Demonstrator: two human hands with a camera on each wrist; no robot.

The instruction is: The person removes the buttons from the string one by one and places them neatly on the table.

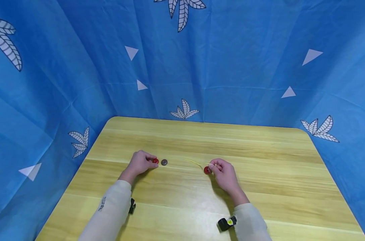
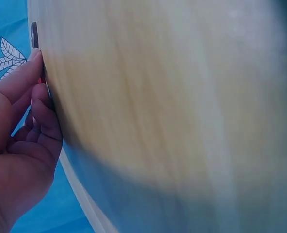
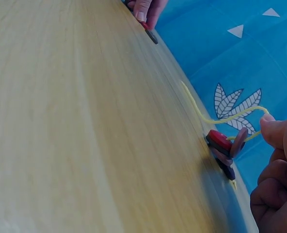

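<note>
My left hand (image 1: 140, 162) pinches a red button (image 1: 155, 161) at the table surface between thumb and fingertip. A dark brown button (image 1: 164, 162) lies flat just to the right of it. Farther right, my right hand (image 1: 225, 174) pinches a thin yellow cord (image 1: 194, 162), whose free end trails leftward. Several red and brown buttons hang together on the cord below the fingertips; a red one (image 3: 218, 140) shows best in the right wrist view. In the left wrist view the fingers (image 2: 24, 77) mostly hide the red button.
A wood-grain table (image 1: 182, 201) with rounded far corners carries everything. Behind it and at both sides hangs a blue cloth (image 1: 242, 50) with white leaves and triangles. A black wrist camera (image 1: 226, 223) sits at the right sleeve, another (image 1: 132, 206) at the left.
</note>
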